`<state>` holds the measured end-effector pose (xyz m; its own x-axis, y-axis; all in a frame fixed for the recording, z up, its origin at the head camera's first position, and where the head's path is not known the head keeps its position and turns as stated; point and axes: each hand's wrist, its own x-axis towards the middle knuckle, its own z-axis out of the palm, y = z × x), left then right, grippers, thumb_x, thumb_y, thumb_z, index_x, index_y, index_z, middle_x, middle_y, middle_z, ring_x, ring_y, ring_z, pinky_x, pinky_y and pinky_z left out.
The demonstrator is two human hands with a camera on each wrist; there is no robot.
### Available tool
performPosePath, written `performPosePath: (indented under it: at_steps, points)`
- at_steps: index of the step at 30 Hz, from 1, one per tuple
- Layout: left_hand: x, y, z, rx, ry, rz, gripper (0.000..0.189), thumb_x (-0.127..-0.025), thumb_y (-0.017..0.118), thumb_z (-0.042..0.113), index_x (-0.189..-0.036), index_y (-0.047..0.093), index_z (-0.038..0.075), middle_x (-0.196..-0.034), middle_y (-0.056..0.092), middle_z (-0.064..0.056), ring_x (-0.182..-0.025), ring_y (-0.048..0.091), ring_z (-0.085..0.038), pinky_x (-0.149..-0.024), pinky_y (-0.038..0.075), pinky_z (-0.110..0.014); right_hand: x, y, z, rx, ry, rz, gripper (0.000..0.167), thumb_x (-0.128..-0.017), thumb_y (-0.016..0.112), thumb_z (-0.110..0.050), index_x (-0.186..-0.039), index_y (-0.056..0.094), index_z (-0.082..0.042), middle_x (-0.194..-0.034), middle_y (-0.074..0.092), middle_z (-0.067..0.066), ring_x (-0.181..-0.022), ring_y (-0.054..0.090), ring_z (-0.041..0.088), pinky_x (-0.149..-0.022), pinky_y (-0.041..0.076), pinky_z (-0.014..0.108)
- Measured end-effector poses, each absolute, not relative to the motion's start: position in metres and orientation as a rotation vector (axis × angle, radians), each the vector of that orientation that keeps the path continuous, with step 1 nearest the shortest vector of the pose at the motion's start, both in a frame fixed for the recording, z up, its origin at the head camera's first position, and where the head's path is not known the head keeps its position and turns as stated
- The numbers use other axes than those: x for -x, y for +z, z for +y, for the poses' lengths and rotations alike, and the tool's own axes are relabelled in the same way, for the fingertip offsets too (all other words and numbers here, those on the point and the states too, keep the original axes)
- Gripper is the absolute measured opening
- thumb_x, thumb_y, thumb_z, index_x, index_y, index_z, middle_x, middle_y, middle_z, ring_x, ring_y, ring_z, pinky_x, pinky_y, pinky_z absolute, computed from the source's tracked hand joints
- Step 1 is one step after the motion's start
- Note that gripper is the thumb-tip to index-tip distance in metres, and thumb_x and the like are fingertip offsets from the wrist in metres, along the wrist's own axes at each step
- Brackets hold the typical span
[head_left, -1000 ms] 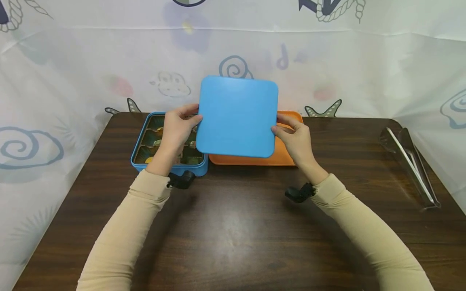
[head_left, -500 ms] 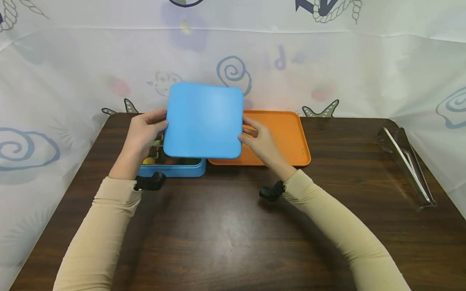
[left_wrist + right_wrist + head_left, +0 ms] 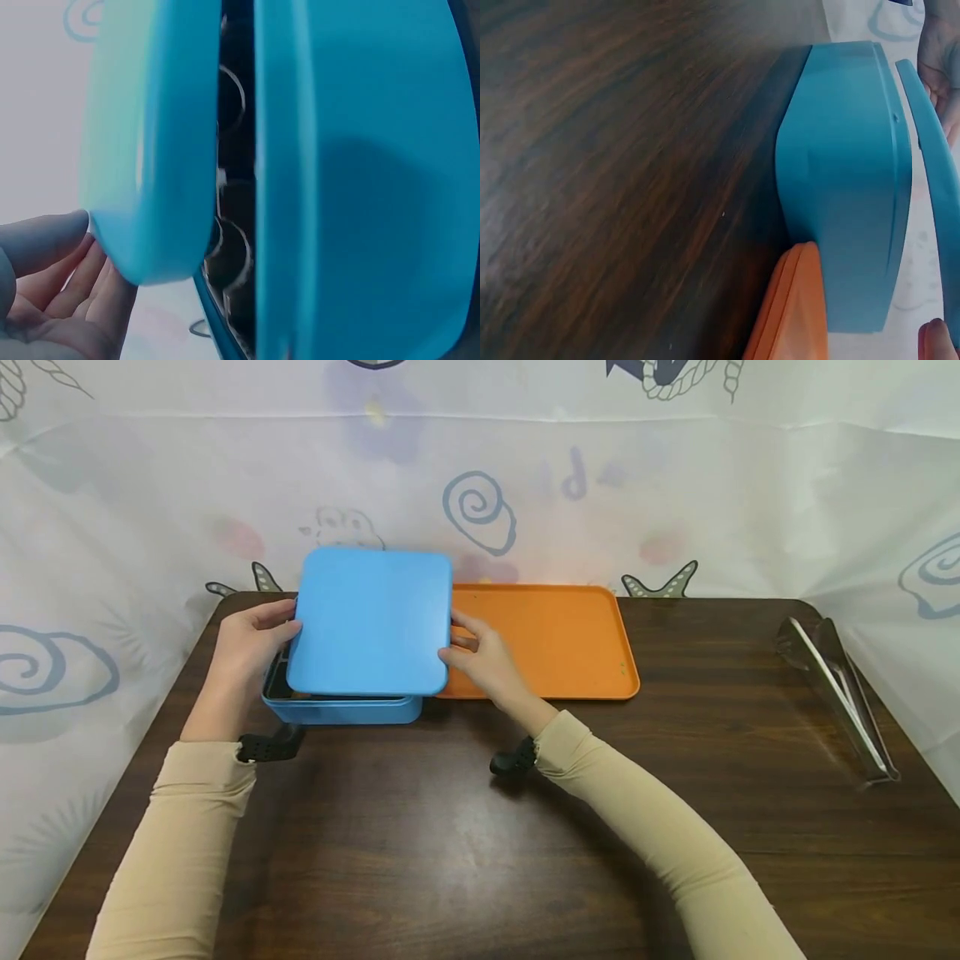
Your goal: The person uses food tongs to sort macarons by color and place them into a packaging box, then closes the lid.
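Note:
A blue square lid (image 3: 371, 622) hangs slightly tilted close over a blue box (image 3: 352, 712) at the back left of the table. My left hand (image 3: 251, 643) pinches the lid's left edge between thumb and fingers. The opposite edge is pinched by my right hand (image 3: 491, 664). In the left wrist view, a narrow gap separates the lid (image 3: 150, 150) from the box (image 3: 375, 187), and dark compartments show through it. The right wrist view also has the lid (image 3: 939, 187) apart from the box rim (image 3: 900, 180). Most of the box's inside is hidden under the lid.
An orange tray (image 3: 555, 643) lies right beside the box, with small green specks near its right edge. Metal tongs (image 3: 843, 702) rest at the table's right side. Behind the table (image 3: 480, 827) hangs a printed white cloth (image 3: 570, 535).
Both hands have carried the lid left and lowered it from over the tray to over the box. The box's food-filled compartments are now mostly covered, and more of the orange tray shows.

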<state>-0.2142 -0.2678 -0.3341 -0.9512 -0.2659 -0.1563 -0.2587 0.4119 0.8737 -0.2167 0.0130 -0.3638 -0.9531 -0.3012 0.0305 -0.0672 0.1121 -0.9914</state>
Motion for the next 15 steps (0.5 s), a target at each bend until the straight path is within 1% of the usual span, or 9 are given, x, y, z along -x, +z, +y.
performPosePath:
  at_steps: [1,4,6,8,9,13,14,15]
  points:
    - [0.216,-0.338,-0.272,-0.494,-1.617,-2.633,0.054,-0.098,0.052,0.027,-0.148,0.038,0.012,-0.153,0.038,-0.012,-0.138,0.042,-0.026,-0.113,0.038,-0.041,0.217,-0.364,0.011,0.375,-1.934,2.212,0.062,-0.091,0.060,-0.001,-0.148,0.036,-0.007,-0.153,0.032,0.012,-0.133,0.049,0.028,-0.100,0.050,0.039]
    - [0.223,-0.352,-0.286,-0.531,-1.574,-2.638,0.055,-0.095,0.055,0.035,-0.146,0.041,0.020,-0.151,0.042,-0.007,-0.137,0.044,-0.025,-0.112,0.037,-0.043,0.218,-0.365,0.006,0.390,-1.870,2.259,0.063,-0.091,0.062,-0.006,-0.148,0.036,-0.009,-0.151,0.035,0.012,-0.133,0.048,0.029,-0.100,0.050,0.039]
    - [0.228,-0.361,-0.296,-0.553,-1.552,-2.636,0.055,-0.094,0.055,0.038,-0.145,0.043,0.022,-0.150,0.044,-0.007,-0.136,0.045,-0.026,-0.112,0.035,-0.047,0.218,-0.365,0.004,0.408,-1.819,2.292,0.064,-0.090,0.063,-0.008,-0.148,0.036,-0.010,-0.149,0.038,0.012,-0.133,0.046,0.030,-0.103,0.048,0.039]
    - [0.232,-0.368,-0.303,-0.595,-1.546,-2.622,0.054,-0.093,0.056,0.041,-0.144,0.045,0.026,-0.149,0.045,-0.005,-0.136,0.046,-0.025,-0.111,0.035,-0.047,0.219,-0.367,0.002,0.435,-1.757,2.331,0.064,-0.090,0.064,-0.011,-0.148,0.036,-0.010,-0.148,0.040,0.011,-0.134,0.044,0.031,-0.106,0.046,0.039]
    - [0.233,-0.370,-0.306,-0.593,-1.549,-2.619,0.055,-0.093,0.056,0.041,-0.144,0.045,0.025,-0.149,0.045,-0.006,-0.136,0.046,-0.027,-0.111,0.034,-0.048,0.220,-0.367,0.001,0.449,-1.733,2.343,0.065,-0.090,0.064,-0.013,-0.148,0.036,-0.010,-0.148,0.041,0.011,-0.135,0.043,0.032,-0.107,0.044,0.040]
    - [0.232,-0.373,-0.310,-0.617,-1.563,-2.584,0.054,-0.093,0.056,0.041,-0.143,0.046,0.025,-0.147,0.047,-0.004,-0.136,0.046,-0.023,-0.113,0.034,-0.044,0.221,-0.371,-0.002,0.488,-1.662,2.376,0.067,-0.091,0.064,-0.017,-0.149,0.033,-0.011,-0.150,0.039,0.008,-0.138,0.040,0.033,-0.110,0.041,0.042]
    - [0.232,-0.372,-0.310,-0.605,-1.557,-2.593,0.055,-0.093,0.056,0.041,-0.144,0.045,0.023,-0.148,0.046,-0.005,-0.136,0.045,-0.024,-0.114,0.034,-0.045,0.221,-0.371,-0.003,0.493,-1.656,2.378,0.068,-0.091,0.065,-0.017,-0.150,0.033,-0.011,-0.151,0.039,0.008,-0.138,0.039,0.033,-0.110,0.041,0.043]
    - [0.231,-0.373,-0.311,-0.605,-1.555,-2.593,0.055,-0.092,0.056,0.043,-0.143,0.046,0.025,-0.146,0.048,-0.002,-0.135,0.046,-0.020,-0.114,0.034,-0.042,0.221,-0.372,-0.004,0.493,-1.648,2.381,0.068,-0.090,0.065,-0.018,-0.150,0.032,-0.011,-0.152,0.038,0.008,-0.138,0.039,0.033,-0.110,0.041,0.043]
